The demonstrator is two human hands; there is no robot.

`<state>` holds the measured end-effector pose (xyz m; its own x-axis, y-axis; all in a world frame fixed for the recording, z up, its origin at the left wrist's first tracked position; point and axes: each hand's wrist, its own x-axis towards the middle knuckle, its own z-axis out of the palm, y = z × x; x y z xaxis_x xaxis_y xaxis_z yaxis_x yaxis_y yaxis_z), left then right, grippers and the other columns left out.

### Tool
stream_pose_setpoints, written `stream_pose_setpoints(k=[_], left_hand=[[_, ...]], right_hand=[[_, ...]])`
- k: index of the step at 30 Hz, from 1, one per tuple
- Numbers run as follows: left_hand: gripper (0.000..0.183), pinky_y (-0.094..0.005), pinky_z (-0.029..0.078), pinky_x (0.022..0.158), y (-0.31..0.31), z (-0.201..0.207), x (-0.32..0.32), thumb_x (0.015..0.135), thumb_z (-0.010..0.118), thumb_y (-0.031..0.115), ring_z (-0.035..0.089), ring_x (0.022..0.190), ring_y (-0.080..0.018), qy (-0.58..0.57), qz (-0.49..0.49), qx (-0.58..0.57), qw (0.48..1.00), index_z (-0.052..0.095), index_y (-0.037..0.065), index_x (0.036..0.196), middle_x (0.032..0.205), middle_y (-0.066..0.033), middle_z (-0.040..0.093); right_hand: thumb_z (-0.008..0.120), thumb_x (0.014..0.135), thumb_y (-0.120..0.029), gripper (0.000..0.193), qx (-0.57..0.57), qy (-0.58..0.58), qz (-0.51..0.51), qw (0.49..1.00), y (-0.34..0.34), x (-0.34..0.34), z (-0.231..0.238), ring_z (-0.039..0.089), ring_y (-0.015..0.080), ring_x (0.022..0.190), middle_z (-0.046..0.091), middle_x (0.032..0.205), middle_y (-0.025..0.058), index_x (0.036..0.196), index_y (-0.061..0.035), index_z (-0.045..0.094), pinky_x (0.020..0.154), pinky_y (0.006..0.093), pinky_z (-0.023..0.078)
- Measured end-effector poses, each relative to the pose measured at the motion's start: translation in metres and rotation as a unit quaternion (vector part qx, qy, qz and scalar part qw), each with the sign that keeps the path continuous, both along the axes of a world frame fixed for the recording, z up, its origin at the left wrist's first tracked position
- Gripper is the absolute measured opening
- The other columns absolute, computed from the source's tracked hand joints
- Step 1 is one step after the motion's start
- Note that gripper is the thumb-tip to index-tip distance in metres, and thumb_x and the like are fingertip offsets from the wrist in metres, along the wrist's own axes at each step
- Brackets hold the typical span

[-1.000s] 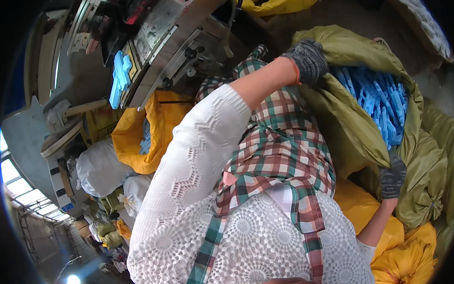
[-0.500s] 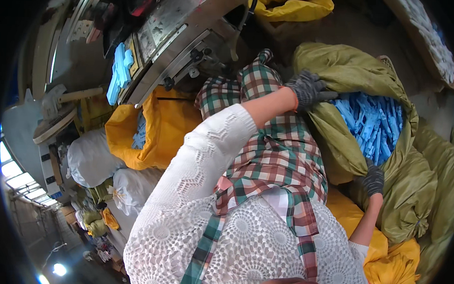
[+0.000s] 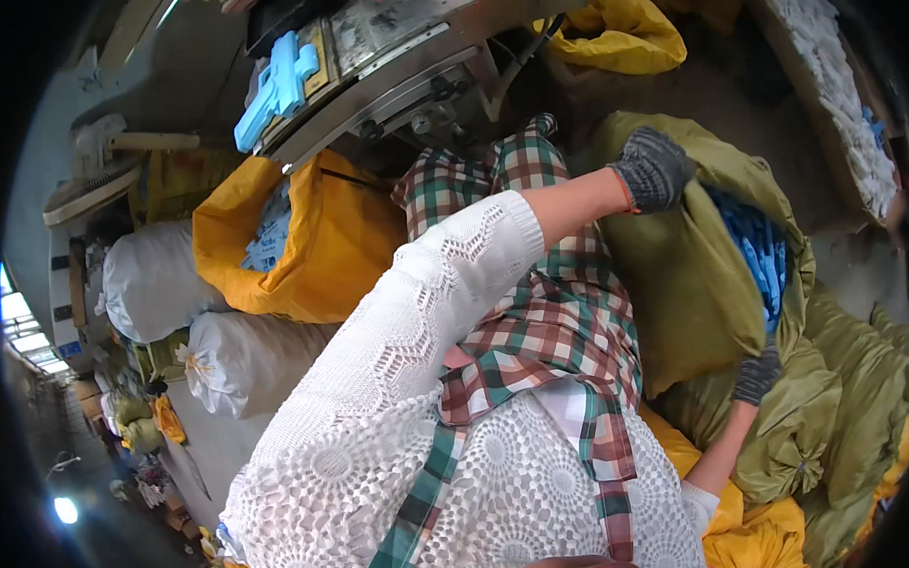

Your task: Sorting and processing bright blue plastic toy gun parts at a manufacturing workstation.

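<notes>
The gloved left hand [image 3: 657, 171] is closed on the rim of an olive sack [image 3: 674, 292] at the right of the frame, blue pieces [image 3: 761, 250] inside it. Lower down, the right hand [image 3: 758, 375] touches the sack's edge; with its fingers hidden, I cannot tell its grip.

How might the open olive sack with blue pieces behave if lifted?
The olive sack is probably floppy, since its wall creases and rim folds. It may be heavy, given the blue plastic pieces inside. Being open, it could spill some if tipped.
</notes>
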<state>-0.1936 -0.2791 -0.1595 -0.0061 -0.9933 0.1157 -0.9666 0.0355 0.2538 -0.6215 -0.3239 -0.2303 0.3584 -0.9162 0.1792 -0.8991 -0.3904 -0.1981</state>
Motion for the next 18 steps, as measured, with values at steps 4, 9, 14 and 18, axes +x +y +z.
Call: stream_pose_setpoints(k=[4,9,14,18], left_hand=[[0.025,-0.0444,0.052,0.074,-0.017,0.045,0.004,0.075,0.062,0.03,0.066,0.084,-0.0331,0.09,0.089,-0.041,0.991,0.072,0.012,0.09,0.086,-0.0129,0.069],[0.025,-0.0424,0.052,0.069,-0.013,0.091,0.005,0.071,0.066,0.032,0.065,0.078,-0.0328,0.129,0.109,-0.2,0.965,0.072,0.012,0.085,0.08,-0.0137,0.067],[0.022,-0.0431,0.05,0.068,-0.002,0.125,0.01,0.065,0.07,0.026,0.063,0.076,-0.034,0.206,0.069,-0.404,0.888,0.068,0.008,0.078,0.077,-0.0144,0.065],[0.02,-0.0436,0.048,0.069,0.009,0.166,-0.012,0.062,0.068,0.024,0.063,0.077,-0.0332,0.192,0.03,-0.478,0.856,0.07,0.011,0.077,0.076,-0.0124,0.065]], right_hand=[[0.061,0.082,-0.012,0.032,-0.101,-0.012,0.023,0.995,-0.057,-0.01,0.062,0.065,0.0359,0.088,0.069,0.098,0.0193,0.112,-0.0037,0.066,0.078,0.0407,0.05],[0.064,0.082,-0.012,0.036,-0.218,-0.085,0.029,0.972,-0.107,-0.032,0.144,0.067,0.0284,0.09,0.07,0.103,0.0168,0.116,-0.0025,0.064,0.081,0.0349,0.051],[0.062,0.085,-0.009,0.037,-0.296,-0.189,0.07,0.934,-0.084,-0.033,0.217,0.065,0.0233,0.098,0.067,0.113,0.0133,0.12,-0.0006,0.062,0.09,0.0321,0.049],[0.057,0.089,-0.009,0.035,-0.346,-0.235,0.072,0.905,-0.022,-0.037,0.266,0.061,0.0229,0.107,0.062,0.122,0.0138,0.123,0.0007,0.06,0.095,0.0337,0.047]])
